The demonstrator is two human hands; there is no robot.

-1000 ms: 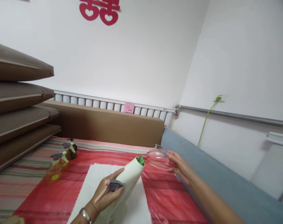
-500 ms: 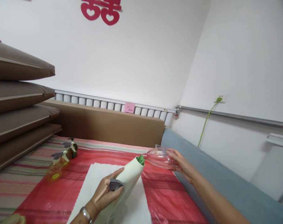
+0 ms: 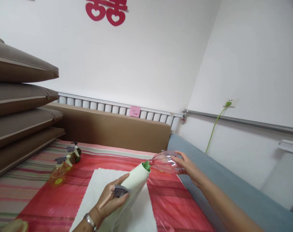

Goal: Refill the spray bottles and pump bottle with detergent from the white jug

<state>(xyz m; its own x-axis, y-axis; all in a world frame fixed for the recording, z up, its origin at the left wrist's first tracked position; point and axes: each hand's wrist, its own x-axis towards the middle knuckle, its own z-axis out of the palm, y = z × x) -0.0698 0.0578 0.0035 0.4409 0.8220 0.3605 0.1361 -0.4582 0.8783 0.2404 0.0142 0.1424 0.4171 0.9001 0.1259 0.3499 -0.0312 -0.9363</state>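
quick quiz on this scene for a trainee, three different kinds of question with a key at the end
1. Which hand holds the clear bottle?

2. True or false: the clear bottle stands upright.

3. The left hand grips which of these?
A) a pink note
B) a white tube
C) a brown cushion

Key
1. The right hand.
2. False: it is held sideways, its neck toward the green opening of the white tube.
3. B
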